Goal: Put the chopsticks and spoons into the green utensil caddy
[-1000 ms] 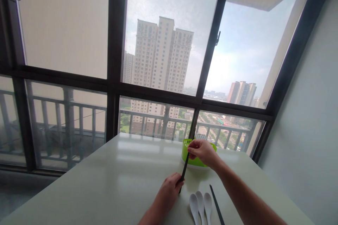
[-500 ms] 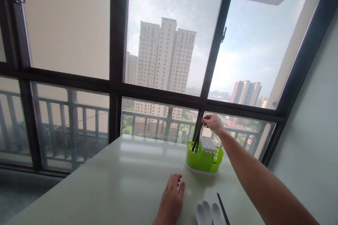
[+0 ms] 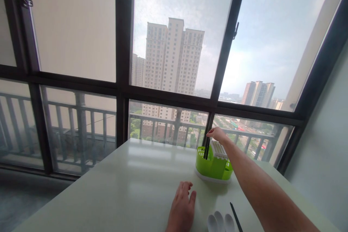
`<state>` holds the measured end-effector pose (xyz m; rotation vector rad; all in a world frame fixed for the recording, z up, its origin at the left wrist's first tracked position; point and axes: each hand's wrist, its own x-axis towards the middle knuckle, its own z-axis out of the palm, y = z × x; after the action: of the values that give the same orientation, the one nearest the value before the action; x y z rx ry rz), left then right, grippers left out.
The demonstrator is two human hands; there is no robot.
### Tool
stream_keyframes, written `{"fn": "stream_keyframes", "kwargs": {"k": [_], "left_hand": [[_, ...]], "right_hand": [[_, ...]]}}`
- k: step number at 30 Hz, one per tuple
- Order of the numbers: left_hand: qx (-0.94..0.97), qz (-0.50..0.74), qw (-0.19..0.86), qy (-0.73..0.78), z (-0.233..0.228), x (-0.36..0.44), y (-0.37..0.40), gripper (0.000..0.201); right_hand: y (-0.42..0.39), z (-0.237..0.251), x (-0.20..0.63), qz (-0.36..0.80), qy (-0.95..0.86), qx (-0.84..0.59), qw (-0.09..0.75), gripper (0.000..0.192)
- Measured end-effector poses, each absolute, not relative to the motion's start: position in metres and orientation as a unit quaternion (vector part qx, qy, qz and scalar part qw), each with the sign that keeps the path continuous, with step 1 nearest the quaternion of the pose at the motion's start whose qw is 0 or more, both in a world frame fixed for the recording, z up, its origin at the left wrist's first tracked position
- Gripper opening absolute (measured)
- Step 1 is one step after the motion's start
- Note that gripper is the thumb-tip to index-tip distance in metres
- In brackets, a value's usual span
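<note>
My right hand (image 3: 216,135) reaches to the back of the table and pinches black chopsticks (image 3: 207,149) near their upper ends. Their lower ends stand inside the left compartment of a green utensil holder (image 3: 208,166) with a white base. How many chopsticks are between the fingers is hard to make out. In front of the holder, my left hand (image 3: 182,206) lies on the table, holding nothing, thumb apart from the fingers. To its right are three white spoons (image 3: 212,223) and a dark chopstick (image 3: 235,216), cut off by the bottom edge.
The pale glossy table (image 3: 114,195) carries all of this. A white slatted piece (image 3: 219,149) sits at the holder's back. Behind the table stand dark-framed windows (image 3: 168,96), with a railing outside, and a wall (image 3: 323,152) rises on the right.
My right hand has come down toward the green holder, and the chopsticks stand lower and more upright in it. My left hand stays on the table. The view has shifted slightly.
</note>
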<state>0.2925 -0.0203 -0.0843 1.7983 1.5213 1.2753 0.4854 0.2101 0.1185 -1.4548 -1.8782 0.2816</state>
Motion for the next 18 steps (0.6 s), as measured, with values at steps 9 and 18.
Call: {"fn": "stream_keyframes", "kwargs": {"k": [9, 18], "left_hand": [[0.653, 0.463, 0.226, 0.555, -0.0855, 0.2919, -0.0203, 0.029], [0.66, 0.455, 0.225, 0.553, -0.0881, 0.2921, -0.0188, 0.029]], "right_hand": [[0.2062, 0.1162, 0.4827, -0.031, -0.762, -0.595, 0.255, 0.014], [0.2036, 0.117, 0.4796, -0.088, -0.779, -0.588, 0.2, 0.01]]}}
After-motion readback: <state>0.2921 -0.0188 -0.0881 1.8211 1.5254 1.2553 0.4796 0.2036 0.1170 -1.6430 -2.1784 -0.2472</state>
